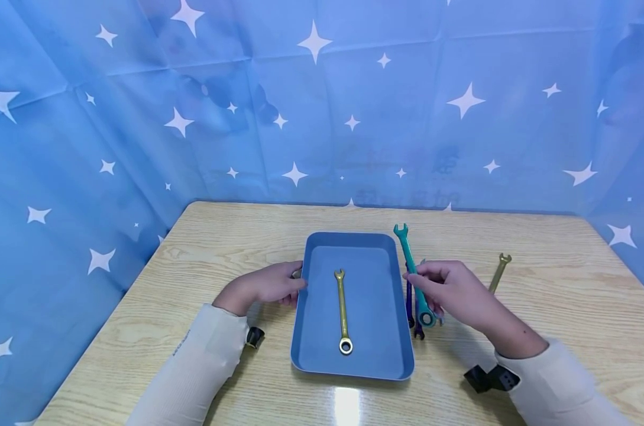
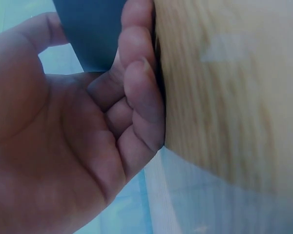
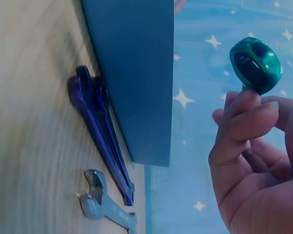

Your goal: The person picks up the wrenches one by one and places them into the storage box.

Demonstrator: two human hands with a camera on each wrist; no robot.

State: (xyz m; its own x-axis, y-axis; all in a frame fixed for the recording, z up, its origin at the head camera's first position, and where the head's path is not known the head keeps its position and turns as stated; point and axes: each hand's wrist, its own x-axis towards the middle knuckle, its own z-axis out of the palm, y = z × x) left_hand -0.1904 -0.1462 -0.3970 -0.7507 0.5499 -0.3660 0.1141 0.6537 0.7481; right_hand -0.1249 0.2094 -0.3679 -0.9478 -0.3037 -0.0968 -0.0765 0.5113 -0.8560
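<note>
Teal metal combination wrench [image 1: 408, 251]: found raised by the tray's right wall, at about 2 o'clock of the tray's centre (12 being away from me), forked end between 11 and 12, ring end between 5 and 6. Judged stiff, hard to damage and of modest weight; smooth finish likely slippery. Advised hold is mid-shaft, near the balance, the ring end looking heavier.

Nearest first: a shallow, blue, rectangular tray [image 1: 375, 296]. On its floor lies a brass-coloured metal wrench [image 1: 343, 307], ring toward 6, forked end toward 12. Outside the right wall, at 3 to 4 o'clock, two purple metal wrenches [image 3: 98, 136] lie on the pale wood-grain table [image 1: 220, 236], a silver metal wrench [image 3: 110, 208] beside them.

My right hand [image 1: 452, 290], at 3, pinches the teal wrench about mid-shaft. My left hand [image 1: 271, 284], between 9 and 10, grips the tray's left wall, thumb at the rim.

Farther out, between 2 and 3, a second brass-coloured wrench [image 1: 500, 272] is partly hidden by my right hand. Beyond hangs a blue cloth with white stars [image 1: 322, 136].
</note>
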